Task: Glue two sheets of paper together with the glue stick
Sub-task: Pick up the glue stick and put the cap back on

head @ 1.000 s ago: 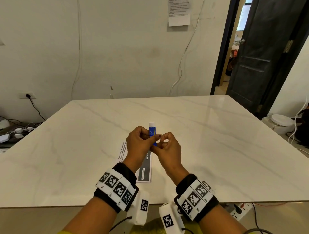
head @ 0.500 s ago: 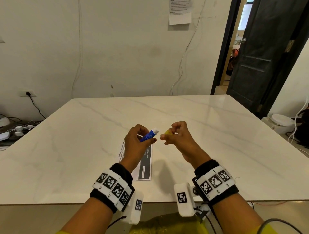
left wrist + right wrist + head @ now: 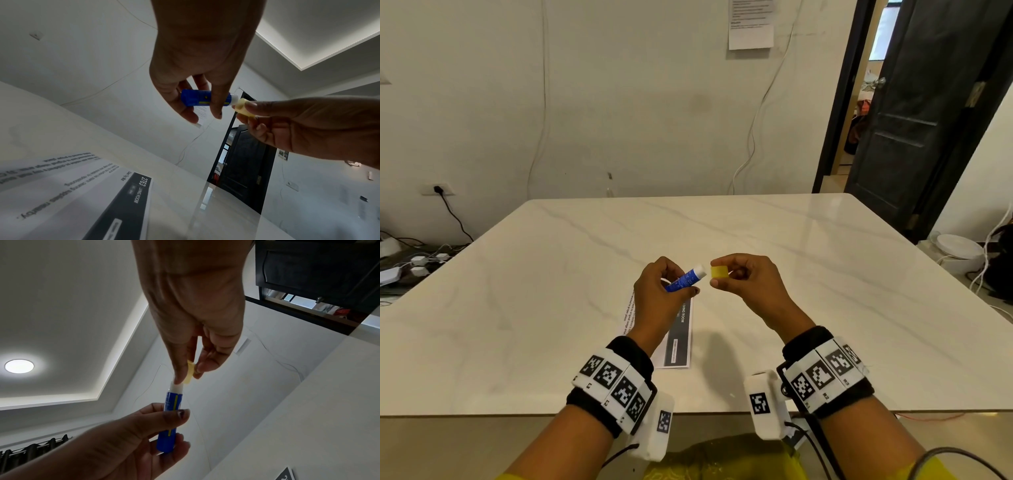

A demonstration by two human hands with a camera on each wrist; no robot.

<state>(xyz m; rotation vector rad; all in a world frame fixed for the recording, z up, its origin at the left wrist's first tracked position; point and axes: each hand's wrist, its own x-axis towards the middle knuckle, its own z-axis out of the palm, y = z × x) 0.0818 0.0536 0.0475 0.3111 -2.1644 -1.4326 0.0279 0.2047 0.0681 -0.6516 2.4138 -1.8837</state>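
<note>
Holding the glue stick [image 3: 686,280] above the surface [image 3: 825,291], the left hand [image 3: 659,294] has its grip closed round the blue barrel, thumb on one side and fingers on the other. The barrel's long axis is tilted, with the bare white tip pointing up and across toward the right hand [image 3: 748,284]. The right-hand grip is pinched together on the yellow cap [image 3: 719,271], thumb against forefinger; the cap sits just beside the tip. From the head view a small gap shows between cap and tip; the wrist views overlap them, so contact cannot be confirmed there.

The printed paper [image 3: 678,337] lies flat on the surface below and slightly behind the left-hand grip, its long axis running away from the person. A dark band with white lettering runs along it. Whether this is one sheet or two stacked cannot be told.

Assessment: the stick appears uncapped and ready. The left hand is the nearer one to the paper, and the coming move likely requires turning the tip downward onto it.
</note>
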